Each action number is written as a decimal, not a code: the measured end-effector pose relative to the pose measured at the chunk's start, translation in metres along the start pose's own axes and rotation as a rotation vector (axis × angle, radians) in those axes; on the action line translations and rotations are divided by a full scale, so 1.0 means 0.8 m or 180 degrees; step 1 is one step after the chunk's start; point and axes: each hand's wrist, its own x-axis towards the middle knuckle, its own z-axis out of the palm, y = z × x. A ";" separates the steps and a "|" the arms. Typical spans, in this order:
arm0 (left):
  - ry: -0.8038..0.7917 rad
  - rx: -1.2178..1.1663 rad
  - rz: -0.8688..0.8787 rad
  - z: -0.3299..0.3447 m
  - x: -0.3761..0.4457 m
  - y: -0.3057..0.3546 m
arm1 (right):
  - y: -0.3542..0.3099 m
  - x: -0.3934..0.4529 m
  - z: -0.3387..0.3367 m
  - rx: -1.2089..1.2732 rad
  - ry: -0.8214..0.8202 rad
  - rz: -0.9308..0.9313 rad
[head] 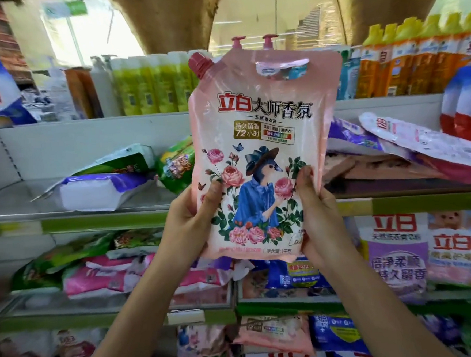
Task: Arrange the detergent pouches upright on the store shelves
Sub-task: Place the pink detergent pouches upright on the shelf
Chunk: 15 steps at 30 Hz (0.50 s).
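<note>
Upright, pink pouch (264, 126) reads "72小时".

Both hands (192, 217) (318, 208) hold a pink pouch (265, 137) upright before shelves (106, 222).

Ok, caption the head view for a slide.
Both hands, left hand and right hand, hold a pink detergent pouch upright before shelves of toppled pouches.

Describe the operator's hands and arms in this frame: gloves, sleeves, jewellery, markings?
Both arms are bare from the bottom edge of the frame up to the hands; no sleeve or cuff shows. The left hand and the right hand wear no gloves. No rings, watch, bracelet, tape or markers are visible on either wrist. Fingernails look short and unpainted.
</note>
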 end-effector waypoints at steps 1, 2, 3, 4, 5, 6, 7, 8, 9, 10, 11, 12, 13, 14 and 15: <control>0.0055 0.0021 -0.0024 -0.011 -0.001 0.000 | 0.006 0.002 0.009 -0.0006 -0.0026 0.0009; 0.0100 0.0046 -0.0040 -0.021 -0.003 0.001 | 0.012 0.003 0.017 0.0003 -0.0060 0.0020; 0.0132 0.0077 -0.0053 -0.029 -0.004 0.001 | 0.018 0.004 0.023 0.0012 -0.0092 0.0032; 0.0176 0.0099 -0.0065 -0.038 -0.006 0.002 | 0.023 0.006 0.030 0.0008 -0.0126 0.0059; 0.0224 0.0111 -0.0071 -0.046 -0.008 0.002 | 0.028 0.007 0.037 0.0010 -0.0163 0.0089; 0.0282 0.0118 -0.0061 -0.053 -0.011 0.003 | 0.033 0.009 0.043 0.0007 -0.0196 0.0116; 0.0344 0.0117 -0.0041 -0.061 -0.013 0.003 | 0.037 0.012 0.049 -0.0004 -0.0224 0.0144; 0.0410 0.0126 -0.0026 -0.066 -0.014 0.003 | 0.040 0.013 0.054 -0.0022 -0.0251 0.0166; 0.0500 0.0149 -0.0011 -0.073 -0.017 0.003 | 0.043 0.015 0.060 -0.0039 -0.0300 0.0193; 0.0586 0.0181 -0.0006 -0.080 -0.019 0.003 | 0.045 0.015 0.066 -0.0041 -0.0352 0.0223; 0.0661 0.0204 -0.0016 -0.086 -0.021 0.004 | 0.047 0.016 0.073 -0.0047 -0.0398 0.0255; 0.0734 0.0223 -0.0023 -0.092 -0.024 0.005 | 0.049 0.016 0.079 -0.0054 -0.0437 0.0283; 0.0783 0.0255 -0.0022 -0.098 -0.025 0.005 | 0.050 0.015 0.085 -0.0069 -0.0455 0.0301; 0.0832 0.0285 -0.0015 -0.103 -0.028 0.007 | 0.051 0.014 0.092 -0.0099 -0.0480 0.0328; 0.0882 0.0303 -0.0012 -0.108 -0.031 0.008 | 0.051 0.014 0.098 -0.0125 -0.0523 0.0344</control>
